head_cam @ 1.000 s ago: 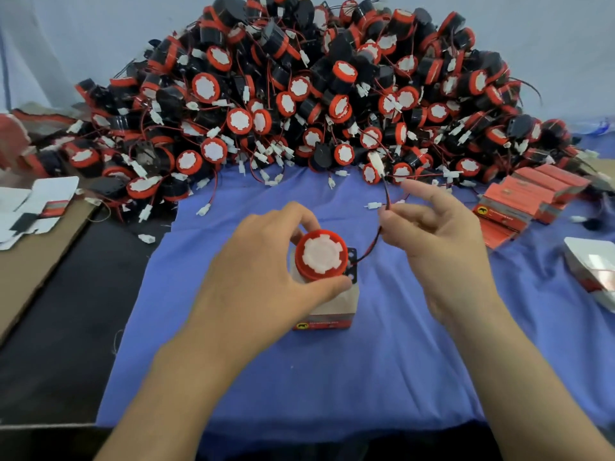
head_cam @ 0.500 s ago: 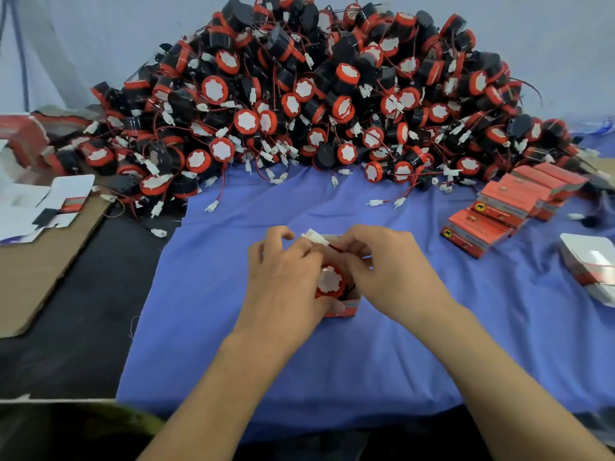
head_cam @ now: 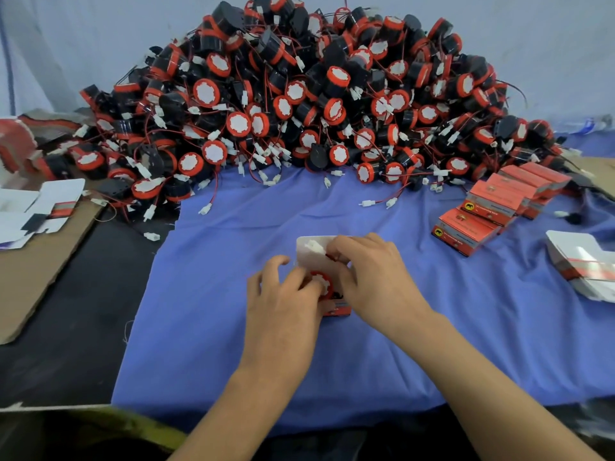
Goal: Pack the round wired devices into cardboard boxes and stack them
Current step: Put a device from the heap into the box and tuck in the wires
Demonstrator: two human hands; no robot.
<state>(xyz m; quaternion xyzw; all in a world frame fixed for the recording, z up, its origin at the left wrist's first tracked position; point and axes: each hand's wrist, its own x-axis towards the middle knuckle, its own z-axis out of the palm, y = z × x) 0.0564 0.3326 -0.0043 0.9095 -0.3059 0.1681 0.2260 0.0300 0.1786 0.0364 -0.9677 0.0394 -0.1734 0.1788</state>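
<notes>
A small red and white cardboard box [head_cam: 337,309] stands open on the blue cloth [head_cam: 216,294], its white lid flap [head_cam: 307,257] up at the back. A round red and black device [head_cam: 322,283] sits inside it. My left hand [head_cam: 283,297] grips the box and device from the left. My right hand [head_cam: 372,277] pinches the red wire with its white connector [head_cam: 314,247] over the box. A big heap of round wired devices [head_cam: 316,104] fills the back of the table. Packed red boxes [head_cam: 499,204] lie stacked in a row at the right.
Flat unfolded box blanks [head_cam: 582,261] lie at the right edge, more blanks [head_cam: 36,211] on brown cardboard [head_cam: 40,267] at the left. Loose white connectors [head_cam: 379,202] trail from the heap onto the cloth. Bare black tabletop [head_cam: 76,311] shows left of the cloth.
The device went down into the box. My right hand came in from holding the wire out to the right and now bunches the wire and connector over the box.
</notes>
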